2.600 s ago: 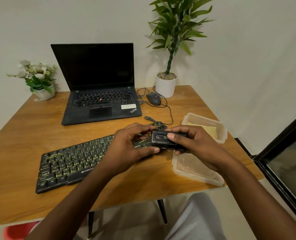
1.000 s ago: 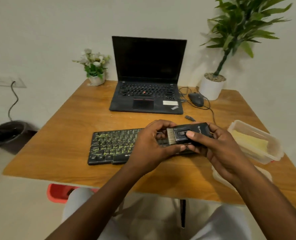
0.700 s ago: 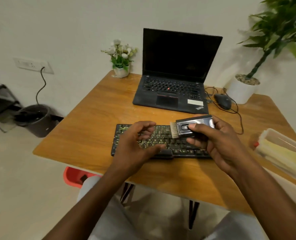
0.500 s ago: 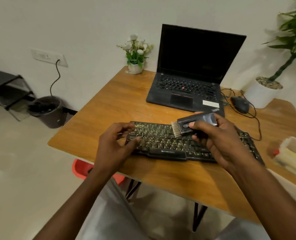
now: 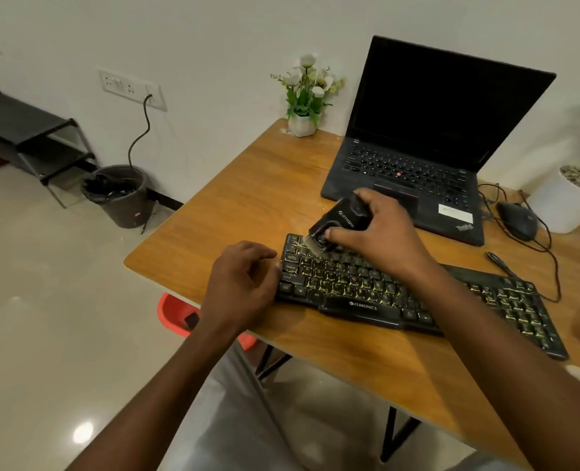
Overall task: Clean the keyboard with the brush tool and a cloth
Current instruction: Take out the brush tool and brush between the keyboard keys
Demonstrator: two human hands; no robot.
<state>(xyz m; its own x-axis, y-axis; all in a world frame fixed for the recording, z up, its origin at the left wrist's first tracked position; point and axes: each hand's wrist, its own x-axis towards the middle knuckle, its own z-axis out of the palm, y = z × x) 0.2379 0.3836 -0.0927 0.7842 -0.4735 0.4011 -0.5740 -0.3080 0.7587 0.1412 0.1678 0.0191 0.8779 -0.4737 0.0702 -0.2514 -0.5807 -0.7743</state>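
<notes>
A black keyboard (image 5: pixel 417 294) with yellow-lit key legends lies across the near part of the wooden table (image 5: pixel 247 198). My right hand (image 5: pixel 380 232) grips a black brush tool (image 5: pixel 336 220) and tilts it down, its pale bristles touching the keys at the keyboard's far left corner. My left hand (image 5: pixel 244 283) rests at the keyboard's left end, fingers loosely curled, thumb against the edge. No cloth is in view.
An open black laptop (image 5: pixel 427 141) stands behind the keyboard, a mouse (image 5: pixel 516 220) with a looped cable at its right. A small flower pot (image 5: pixel 303 122) sits at the far left corner. A white planter (image 5: pixel 570 198) is at the right edge. A bin (image 5: pixel 118 195) stands on the floor.
The view swung left. My right hand carried the brush to the keyboard's left end and tipped its bristles down onto the keys. My left hand let go of the brush and moved to the keyboard's left edge.
</notes>
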